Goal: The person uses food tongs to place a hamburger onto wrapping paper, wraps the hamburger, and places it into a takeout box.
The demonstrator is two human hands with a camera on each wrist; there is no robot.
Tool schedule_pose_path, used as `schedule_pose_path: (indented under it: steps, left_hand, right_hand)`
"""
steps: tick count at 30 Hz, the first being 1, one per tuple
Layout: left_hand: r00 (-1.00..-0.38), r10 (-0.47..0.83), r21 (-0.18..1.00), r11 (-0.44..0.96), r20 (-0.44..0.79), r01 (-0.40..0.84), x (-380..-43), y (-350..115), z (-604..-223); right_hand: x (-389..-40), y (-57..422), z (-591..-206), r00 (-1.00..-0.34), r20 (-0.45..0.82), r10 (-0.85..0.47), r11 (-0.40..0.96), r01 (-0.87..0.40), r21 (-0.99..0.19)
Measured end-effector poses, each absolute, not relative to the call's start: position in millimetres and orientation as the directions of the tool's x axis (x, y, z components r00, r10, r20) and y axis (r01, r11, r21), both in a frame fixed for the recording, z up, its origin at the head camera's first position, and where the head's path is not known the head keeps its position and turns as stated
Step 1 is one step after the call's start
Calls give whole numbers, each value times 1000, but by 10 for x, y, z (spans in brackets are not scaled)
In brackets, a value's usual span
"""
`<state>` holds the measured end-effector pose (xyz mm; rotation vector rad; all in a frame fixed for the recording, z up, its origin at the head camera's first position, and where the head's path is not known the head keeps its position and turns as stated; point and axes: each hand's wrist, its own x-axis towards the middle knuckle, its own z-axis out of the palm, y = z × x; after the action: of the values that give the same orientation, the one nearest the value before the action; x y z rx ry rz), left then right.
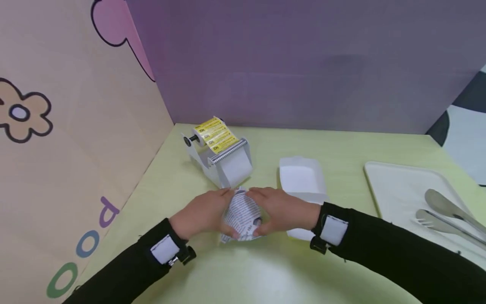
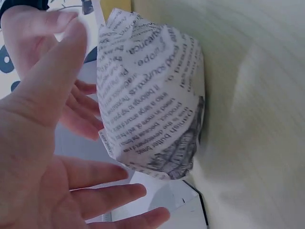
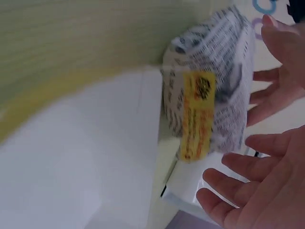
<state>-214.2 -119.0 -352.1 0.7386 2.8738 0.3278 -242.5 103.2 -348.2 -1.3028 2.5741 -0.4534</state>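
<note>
A parcel wrapped in newsprint paper (image 1: 243, 215) sits on the table between the two hands in the head view. My left hand (image 1: 205, 213) is at its left side and my right hand (image 1: 286, 210) at its right, thumbs nearer me. The left wrist view shows the printed wrap (image 2: 152, 95) close up, with the left fingers (image 2: 107, 196) extended beside it. In the right wrist view a yellow sticker (image 3: 198, 117) lies on the parcel, and the right fingers (image 3: 233, 186) are spread loosely near it. Whether the fingertips press the paper is unclear.
A label dispenser (image 1: 231, 164) with a roll of yellow labels (image 1: 216, 135) stands behind the parcel. An open white box (image 1: 301, 175) is partly behind the right hand. At the right, a white tray (image 1: 395, 181) holds a spoon (image 1: 440, 200) and a fork (image 1: 436, 221).
</note>
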Motion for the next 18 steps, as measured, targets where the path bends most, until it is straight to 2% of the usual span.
schedule_pose_path:
  steps: [5, 12, 18]
  left_hand:
    - [-862, 490, 296, 848, -126, 439, -2129, -1210, -3575]
    - [-861, 501, 303, 838, -93, 455, -2133, -1199, -3675]
    - [-861, 499, 263, 847, -94, 462, -2149, -1167, -3718]
  right_hand:
    - [-2379, 914, -3542, -595, -80, -800, 590, -754, -288]
    - [-2383, 838, -3636, -609, -79, -789, 613, -770, -177]
    - [-2445, 809, -3715, -604, -67, -794, 604, -771, -204]
